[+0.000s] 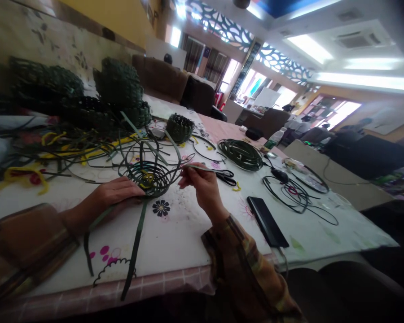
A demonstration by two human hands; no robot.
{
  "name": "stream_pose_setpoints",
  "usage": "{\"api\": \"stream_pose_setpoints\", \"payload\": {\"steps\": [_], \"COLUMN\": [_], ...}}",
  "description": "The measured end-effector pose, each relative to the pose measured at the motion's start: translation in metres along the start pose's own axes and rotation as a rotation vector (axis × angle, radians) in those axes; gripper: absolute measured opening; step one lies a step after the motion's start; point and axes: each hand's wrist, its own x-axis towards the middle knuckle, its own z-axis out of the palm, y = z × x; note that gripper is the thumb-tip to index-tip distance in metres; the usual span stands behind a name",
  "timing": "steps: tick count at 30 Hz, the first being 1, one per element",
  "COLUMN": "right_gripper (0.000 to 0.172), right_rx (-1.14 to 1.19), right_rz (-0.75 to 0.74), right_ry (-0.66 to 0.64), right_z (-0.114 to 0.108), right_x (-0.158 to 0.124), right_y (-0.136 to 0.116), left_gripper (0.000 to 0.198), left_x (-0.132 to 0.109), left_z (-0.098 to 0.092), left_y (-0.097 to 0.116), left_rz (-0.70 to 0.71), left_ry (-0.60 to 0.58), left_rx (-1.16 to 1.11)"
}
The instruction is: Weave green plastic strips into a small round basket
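Note:
A half-woven dark green basket base [150,176] lies on the white flowered tablecloth [175,237] with loose strips sticking up and out from it. My left hand [116,190] rests flat against its left side, fingers pressed on the weave. My right hand [202,181] is just right of the base, fingers pinched on a thin green strip [175,169] that runs back into the weave.
A black phone [267,221] lies at my right wrist. Black scissors [226,177], a coil of green strip [241,154], black cables [294,194] and a small woven basket [179,127] sit beyond. Finished dark baskets [119,85] and yellow and green strips [54,148] crowd the left.

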Motion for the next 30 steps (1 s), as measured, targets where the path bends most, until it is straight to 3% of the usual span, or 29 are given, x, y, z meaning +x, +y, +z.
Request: {"api": "stream_pose_setpoints", "payload": {"steps": [3,6,11,15,17,19,20,22,26,30], "right_gripper": [0.018,0.015,0.020,0.033,0.040,0.046,0.048,0.049,0.055,0.057], "right_rx": [0.022,-0.035,-0.177,-0.247,-0.273,-0.303,-0.314,-0.328,-0.337,-0.376], "right_rz": [-0.053,-0.039,0.171,0.260,0.279,0.285,0.287,0.305,0.332,0.251], "right_ry": [0.017,0.017,-0.031,-0.129,-0.195,-0.271,-0.309,-0.353,-0.316,-0.314], "right_z": [0.005,0.003,-0.002,-0.004,-0.005,-0.007,-0.008,-0.008,0.000,0.008], "right_x": [0.000,0.001,0.001,0.000,0.000,-0.001,-0.001,-0.001,-0.003,-0.004], "right_y": [0.004,0.005,0.010,0.007,0.002,-0.002,-0.003,-0.003,0.006,0.015], "left_gripper": [0.015,0.020,0.035,0.039,0.030,0.010,0.003,0.011,0.066,0.056], "left_x": [0.002,0.001,0.005,0.012,0.011,0.008,0.005,0.001,-0.001,0.000], "left_z": [0.001,-0.003,-0.022,-0.047,-0.059,-0.065,-0.065,-0.061,-0.042,-0.029], "left_y": [0.001,-0.001,0.004,0.012,0.013,0.011,0.009,0.003,-0.011,-0.024], "left_rz": [0.024,-0.007,-0.108,0.010,0.010,-0.124,-0.210,-0.368,-0.536,-0.555], "left_ry": [0.008,-0.075,-0.198,-0.278,-0.230,-0.139,-0.086,-0.007,-0.024,-0.135], "left_rx": [-0.006,0.002,0.069,0.022,0.032,0.061,0.059,-0.022,-0.301,-0.319]}}
